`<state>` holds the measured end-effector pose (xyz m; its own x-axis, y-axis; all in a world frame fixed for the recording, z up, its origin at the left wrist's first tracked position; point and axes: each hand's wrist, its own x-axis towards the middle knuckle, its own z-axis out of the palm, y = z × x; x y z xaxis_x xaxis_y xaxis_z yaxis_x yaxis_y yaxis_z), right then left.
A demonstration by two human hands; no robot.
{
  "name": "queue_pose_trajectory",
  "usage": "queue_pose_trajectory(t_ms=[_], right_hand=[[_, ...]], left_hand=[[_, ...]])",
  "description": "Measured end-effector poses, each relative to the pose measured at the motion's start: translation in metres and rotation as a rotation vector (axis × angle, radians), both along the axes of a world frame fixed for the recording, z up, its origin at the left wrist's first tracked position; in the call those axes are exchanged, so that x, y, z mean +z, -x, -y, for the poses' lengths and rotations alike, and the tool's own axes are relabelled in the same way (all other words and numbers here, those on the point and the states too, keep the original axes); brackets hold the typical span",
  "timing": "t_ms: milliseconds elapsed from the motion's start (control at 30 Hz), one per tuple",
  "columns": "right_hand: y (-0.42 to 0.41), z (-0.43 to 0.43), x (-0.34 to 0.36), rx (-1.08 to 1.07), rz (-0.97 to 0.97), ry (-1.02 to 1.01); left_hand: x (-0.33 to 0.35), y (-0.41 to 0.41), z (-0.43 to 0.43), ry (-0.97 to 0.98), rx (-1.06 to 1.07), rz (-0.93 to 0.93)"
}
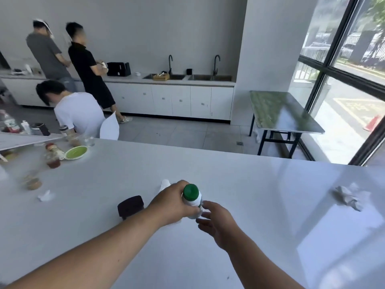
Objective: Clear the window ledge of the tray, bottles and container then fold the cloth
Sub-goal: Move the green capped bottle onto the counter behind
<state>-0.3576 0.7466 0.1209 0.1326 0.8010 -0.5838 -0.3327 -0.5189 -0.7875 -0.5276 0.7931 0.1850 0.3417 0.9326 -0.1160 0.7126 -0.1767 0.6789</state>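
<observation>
Head cam, fwd-down, close over counter (250, 184)

Both bare forearms reach forward from the bottom edge. The left arm enters at about 8 o'clock and runs toward the centre, its wrist straight. The left hand (174, 202) is curled closed around a small white bottle (194, 202), thumb and fingers wrapped on its body, knuckles up. The right arm enters at about 5 o'clock and angles toward 11 o'clock. The right hand (218, 223) sits at 4 o'clock of the left, fingers loosely spread, their tips just beside the bottle; contact cannot be told.
</observation>
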Motion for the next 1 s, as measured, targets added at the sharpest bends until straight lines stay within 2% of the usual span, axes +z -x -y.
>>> queue_pose_trajectory(t_ms=[167, 500, 633, 733, 833, 1000], right_hand=[[-0.053, -0.063, -0.044, -0.094, -0.059, 0.130], [-0.069, -0.119, -0.132, -0.036, -0.099, 0.355], [-0.067, -0.126, -0.134, -0.022, -0.034, 0.359], [-0.070, -0.125, -0.114, -0.001, 0.052, 0.332], [-0.078, -0.122, -0.079, 0.027, 0.269, 0.226], [-0.091, -0.079, 0.022, 0.024, 1.086, -0.007]], left_hand=[[-0.039, -0.048, -0.060, 0.080, -0.055, -0.112], [-0.120, -0.082, -0.131, 0.281, -0.121, -0.287], [-0.122, -0.080, -0.142, 0.399, -0.139, -0.306], [-0.104, -0.077, -0.151, 0.367, -0.163, -0.312], [-0.070, -0.076, -0.163, 0.224, -0.188, -0.316], [-0.008, -0.080, -0.166, -0.161, -0.375, -0.325]])
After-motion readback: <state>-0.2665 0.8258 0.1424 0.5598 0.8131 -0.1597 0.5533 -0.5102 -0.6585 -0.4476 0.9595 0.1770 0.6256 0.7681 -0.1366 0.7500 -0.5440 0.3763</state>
